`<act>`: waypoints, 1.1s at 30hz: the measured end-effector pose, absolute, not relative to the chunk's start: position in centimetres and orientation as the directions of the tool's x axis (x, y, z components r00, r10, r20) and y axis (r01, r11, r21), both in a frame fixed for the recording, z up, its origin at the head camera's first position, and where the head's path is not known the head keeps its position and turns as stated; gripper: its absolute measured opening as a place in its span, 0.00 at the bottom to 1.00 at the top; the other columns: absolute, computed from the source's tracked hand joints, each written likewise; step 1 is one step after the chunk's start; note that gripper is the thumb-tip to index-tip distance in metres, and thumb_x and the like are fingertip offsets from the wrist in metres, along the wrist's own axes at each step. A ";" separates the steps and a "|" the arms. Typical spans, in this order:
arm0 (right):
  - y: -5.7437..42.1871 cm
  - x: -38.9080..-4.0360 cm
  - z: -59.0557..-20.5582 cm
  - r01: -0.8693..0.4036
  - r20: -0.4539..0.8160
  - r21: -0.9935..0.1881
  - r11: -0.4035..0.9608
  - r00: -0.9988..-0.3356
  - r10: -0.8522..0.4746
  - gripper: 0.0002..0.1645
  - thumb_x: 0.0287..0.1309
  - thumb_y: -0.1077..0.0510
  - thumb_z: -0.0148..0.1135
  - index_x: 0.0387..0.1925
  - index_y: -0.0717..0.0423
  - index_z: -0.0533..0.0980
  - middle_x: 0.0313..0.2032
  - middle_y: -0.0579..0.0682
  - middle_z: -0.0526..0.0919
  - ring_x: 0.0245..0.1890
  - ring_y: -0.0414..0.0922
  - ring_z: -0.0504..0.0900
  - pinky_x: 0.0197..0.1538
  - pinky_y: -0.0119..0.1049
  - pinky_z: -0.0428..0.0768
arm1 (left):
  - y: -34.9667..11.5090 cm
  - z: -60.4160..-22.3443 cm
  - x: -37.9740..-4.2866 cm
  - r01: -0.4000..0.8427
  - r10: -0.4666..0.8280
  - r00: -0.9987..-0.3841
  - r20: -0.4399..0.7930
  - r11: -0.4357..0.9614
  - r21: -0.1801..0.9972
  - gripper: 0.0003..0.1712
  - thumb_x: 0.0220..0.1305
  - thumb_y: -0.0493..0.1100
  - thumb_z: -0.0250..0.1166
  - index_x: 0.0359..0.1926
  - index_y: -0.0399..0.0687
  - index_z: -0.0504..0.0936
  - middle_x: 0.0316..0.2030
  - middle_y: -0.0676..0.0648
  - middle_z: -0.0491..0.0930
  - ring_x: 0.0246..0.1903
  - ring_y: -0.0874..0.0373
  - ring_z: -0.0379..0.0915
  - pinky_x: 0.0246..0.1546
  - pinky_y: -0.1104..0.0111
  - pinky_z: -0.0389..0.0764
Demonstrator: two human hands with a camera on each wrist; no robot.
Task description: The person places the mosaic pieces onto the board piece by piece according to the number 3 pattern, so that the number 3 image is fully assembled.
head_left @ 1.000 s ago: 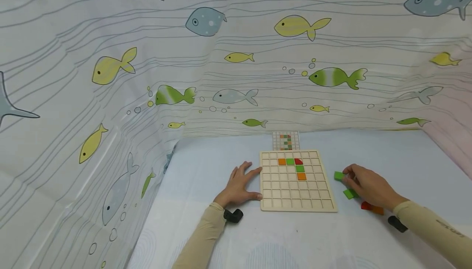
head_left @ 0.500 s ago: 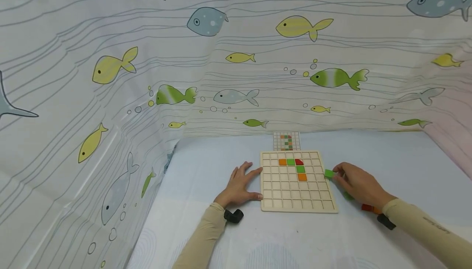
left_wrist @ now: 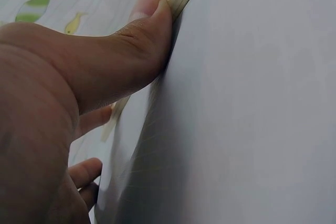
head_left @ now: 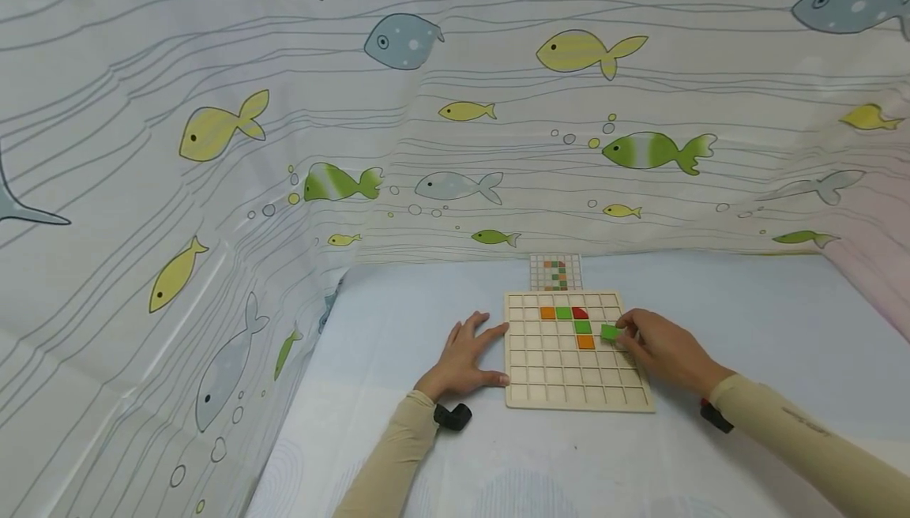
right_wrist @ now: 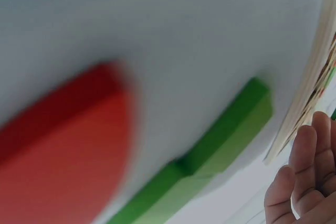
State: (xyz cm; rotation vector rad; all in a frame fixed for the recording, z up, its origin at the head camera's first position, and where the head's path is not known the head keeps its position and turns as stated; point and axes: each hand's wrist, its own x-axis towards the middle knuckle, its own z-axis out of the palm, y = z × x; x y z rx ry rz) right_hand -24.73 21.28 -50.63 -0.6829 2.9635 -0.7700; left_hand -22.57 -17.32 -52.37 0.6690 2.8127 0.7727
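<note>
A wooden grid board (head_left: 540,380) lies flat on the table. In its cells sit an orange tile (head_left: 547,313), a green tile (head_left: 564,313), a red tile with one rounded corner (head_left: 580,313), and below that another green tile (head_left: 583,328) and orange tile (head_left: 585,342). My left hand (head_left: 462,360) rests with fingers spread, thumb and forefinger against the board's left edge; the left wrist view shows the thumb (left_wrist: 149,30) touching that edge. Between thumb and fingertips, my right hand (head_left: 668,352) pinches a green square tile (head_left: 610,332) over the board's right columns.
Behind the board lies a small card (head_left: 536,272) printed with a grid and coloured pattern. Beside the board, the right wrist view shows a red piece (right_wrist: 79,145) and two green tiles, one (right_wrist: 231,129) nearer the board. A fish-patterned sheet (head_left: 498,139) hangs behind.
My right hand has carried the green tile leftward from the table to over the board's right side. The left hand keeps its place at the board's left edge.
</note>
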 end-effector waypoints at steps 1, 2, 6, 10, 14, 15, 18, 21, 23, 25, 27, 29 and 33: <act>21.0 -24.8 -50.6 -0.418 0.106 -0.469 0.778 -0.901 -0.420 0.16 0.72 0.55 0.67 0.53 0.61 0.79 0.36 0.44 0.79 0.33 0.39 0.74 0.32 0.30 0.74 | -17.3 -52.4 -22.5 0.380 0.455 -0.890 -0.022 0.768 0.516 0.53 0.59 0.58 0.80 0.81 0.54 0.66 0.82 0.35 0.52 0.84 0.39 0.43 0.83 0.38 0.42; 20.7 -24.8 -50.6 -0.421 0.107 -0.475 0.773 -0.899 -0.424 0.15 0.73 0.55 0.67 0.53 0.60 0.79 0.36 0.44 0.79 0.33 0.39 0.74 0.32 0.30 0.74 | -17.4 -52.4 -22.5 0.378 0.455 -0.890 -0.025 0.768 0.517 0.53 0.59 0.59 0.80 0.81 0.54 0.66 0.82 0.35 0.52 0.84 0.39 0.42 0.83 0.38 0.42; 19.8 -25.0 -50.8 -0.444 0.113 -0.474 0.760 -0.887 -0.448 0.15 0.72 0.55 0.67 0.54 0.60 0.79 0.37 0.43 0.79 0.33 0.38 0.74 0.33 0.30 0.76 | -17.3 -52.3 -22.5 0.386 0.459 -0.888 -0.015 0.763 0.518 0.53 0.59 0.59 0.80 0.81 0.54 0.66 0.81 0.35 0.53 0.83 0.38 0.44 0.82 0.37 0.43; 19.0 -25.1 -50.9 -0.463 0.108 -0.477 0.747 -0.875 -0.473 0.15 0.73 0.55 0.67 0.54 0.59 0.79 0.36 0.42 0.79 0.34 0.38 0.74 0.35 0.30 0.76 | -17.3 -52.4 -22.5 0.383 0.457 -0.889 -0.022 0.769 0.512 0.53 0.59 0.59 0.79 0.81 0.55 0.66 0.82 0.35 0.52 0.84 0.39 0.43 0.83 0.38 0.43; 18.3 -25.0 -50.8 -0.477 0.103 -0.484 0.734 -0.864 -0.493 0.13 0.72 0.55 0.67 0.52 0.58 0.79 0.34 0.41 0.78 0.32 0.37 0.73 0.33 0.30 0.75 | -17.4 -52.4 -22.6 0.378 0.452 -0.892 -0.029 0.777 0.503 0.54 0.59 0.60 0.79 0.81 0.57 0.65 0.82 0.37 0.51 0.84 0.41 0.42 0.83 0.39 0.42; 18.1 -25.0 -50.7 -0.481 0.104 -0.481 0.733 -0.861 -0.497 0.13 0.72 0.55 0.67 0.51 0.58 0.80 0.34 0.41 0.78 0.32 0.37 0.73 0.34 0.30 0.75 | -17.4 -52.4 -22.6 0.376 0.453 -0.891 -0.033 0.777 0.505 0.54 0.60 0.60 0.79 0.82 0.57 0.65 0.82 0.37 0.51 0.84 0.41 0.41 0.84 0.40 0.41; 17.7 -25.0 -50.6 -0.493 0.100 -0.476 0.728 -0.853 -0.512 0.11 0.72 0.55 0.68 0.50 0.56 0.80 0.33 0.40 0.80 0.32 0.35 0.74 0.34 0.30 0.78 | -17.5 -52.4 -22.6 0.375 0.454 -0.890 -0.032 0.771 0.514 0.54 0.60 0.60 0.79 0.82 0.57 0.65 0.83 0.37 0.51 0.85 0.41 0.40 0.84 0.41 0.40; 17.3 -25.1 -50.6 -0.501 0.100 -0.471 0.726 -0.848 -0.521 0.11 0.72 0.54 0.68 0.49 0.55 0.81 0.34 0.39 0.81 0.33 0.34 0.75 0.35 0.30 0.79 | -17.5 -52.4 -22.6 0.375 0.458 -0.888 -0.033 0.766 0.521 0.53 0.60 0.59 0.79 0.82 0.57 0.64 0.83 0.38 0.50 0.85 0.41 0.39 0.84 0.42 0.38; 17.1 -25.2 -50.6 -0.504 0.096 -0.473 0.723 -0.845 -0.526 0.11 0.72 0.54 0.68 0.49 0.55 0.80 0.33 0.39 0.80 0.32 0.35 0.74 0.35 0.30 0.78 | -17.5 -52.4 -22.6 0.378 0.458 -0.888 -0.030 0.766 0.521 0.53 0.60 0.59 0.79 0.82 0.57 0.65 0.83 0.38 0.50 0.85 0.41 0.39 0.84 0.42 0.38; 16.9 -25.3 -50.7 -0.513 0.103 -0.470 0.718 -0.840 -0.533 0.11 0.72 0.54 0.68 0.49 0.55 0.80 0.33 0.38 0.79 0.32 0.34 0.74 0.34 0.30 0.78 | -17.5 -52.4 -22.6 0.380 0.458 -0.889 -0.026 0.767 0.517 0.53 0.60 0.59 0.79 0.82 0.57 0.65 0.83 0.38 0.50 0.85 0.41 0.40 0.84 0.41 0.39; 16.7 -25.3 -50.8 -0.526 0.116 -0.464 0.713 -0.834 -0.540 0.11 0.71 0.55 0.69 0.49 0.54 0.81 0.34 0.38 0.80 0.32 0.34 0.74 0.35 0.30 0.78 | -17.5 -52.5 -22.6 0.380 0.458 -0.889 -0.026 0.768 0.516 0.53 0.60 0.60 0.79 0.82 0.57 0.65 0.83 0.38 0.51 0.85 0.41 0.40 0.84 0.41 0.39; 16.6 -25.3 -50.9 -0.541 0.137 -0.453 0.709 -0.828 -0.545 0.10 0.71 0.55 0.70 0.49 0.54 0.81 0.34 0.37 0.81 0.33 0.33 0.75 0.36 0.30 0.79 | -17.4 -52.5 -22.6 0.379 0.458 -0.889 -0.026 0.766 0.519 0.54 0.60 0.59 0.79 0.81 0.57 0.65 0.83 0.38 0.51 0.85 0.41 0.40 0.84 0.42 0.39; 16.2 -25.3 -51.0 -0.555 0.162 -0.433 0.711 -0.823 -0.544 0.10 0.70 0.55 0.70 0.48 0.53 0.82 0.36 0.37 0.81 0.34 0.33 0.75 0.37 0.30 0.80 | -17.4 -52.4 -22.6 0.375 0.457 -0.889 -0.028 0.763 0.527 0.54 0.60 0.59 0.79 0.82 0.57 0.64 0.83 0.39 0.50 0.85 0.42 0.39 0.84 0.42 0.38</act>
